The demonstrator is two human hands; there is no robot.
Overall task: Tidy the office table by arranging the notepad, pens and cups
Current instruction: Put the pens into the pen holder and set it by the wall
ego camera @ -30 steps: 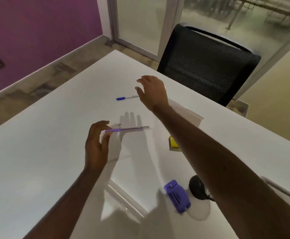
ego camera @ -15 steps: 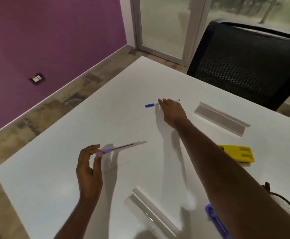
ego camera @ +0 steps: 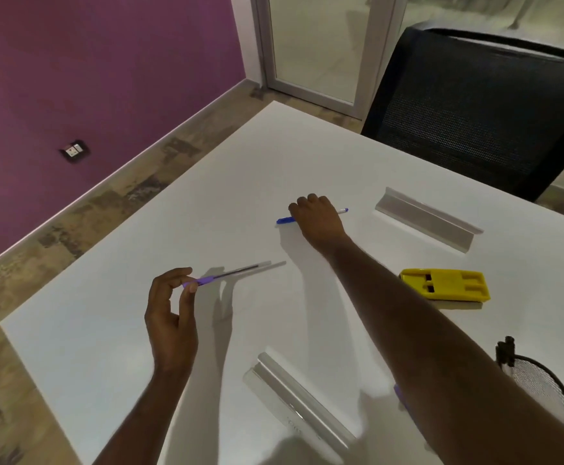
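Reached across the white tabletop (ego camera: 112,317) with the right hand (ego camera: 319,220) and brought down onto the blue-capped white ballpoint pen (ego camera: 285,220), where half a second earlier only the fingertips had met its barrel. Curled over the middle of that pen now, knuckles up, leaving the blue cap showing on one side and the white tip on the other; probably gripped, though the fingers' undersides were hidden, so lifted or merely covered could not be told. Held throughout in the left hand (ego camera: 172,317), much as before, the slim clear pen with a purple end (ego camera: 230,275), pinched at that purple end between thumb and fingertips, barrel raised a little off the surface and pointing toward the right hand. Judged as the second pen being collected, so both pens about ready to go together. Seen well apart to the right, a black wire-mesh cup (ego camera: 542,387) at the near edge, a likely place for them. Left lying untouched between: a flat yellow plastic block (ego camera: 445,289) and two clear angled plastic strips (ego camera: 428,218), one far, one near. No notepad in view.
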